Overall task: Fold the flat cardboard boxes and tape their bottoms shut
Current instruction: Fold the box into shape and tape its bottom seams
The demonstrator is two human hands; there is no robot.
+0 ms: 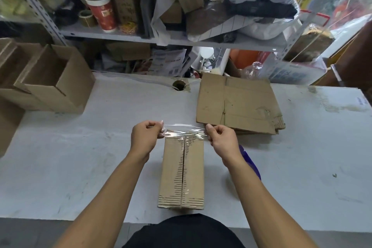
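A folded cardboard box (182,171) stands on the white table (100,157) in front of me, its bottom flaps up and closed, with clear tape running along the centre seam. A strip of clear tape (184,130) is stretched crosswise over the box's far edge. My left hand (146,137) pinches the strip's left end and my right hand (221,140) pinches its right end. A stack of flat cardboard boxes (237,102) lies on the table beyond my right hand.
Finished open boxes (54,78) stand at the table's left. A blue object (249,161) shows partly behind my right forearm. A cable hole (178,85) sits at the table's back. Cluttered metal shelves (124,34) rise behind the table.
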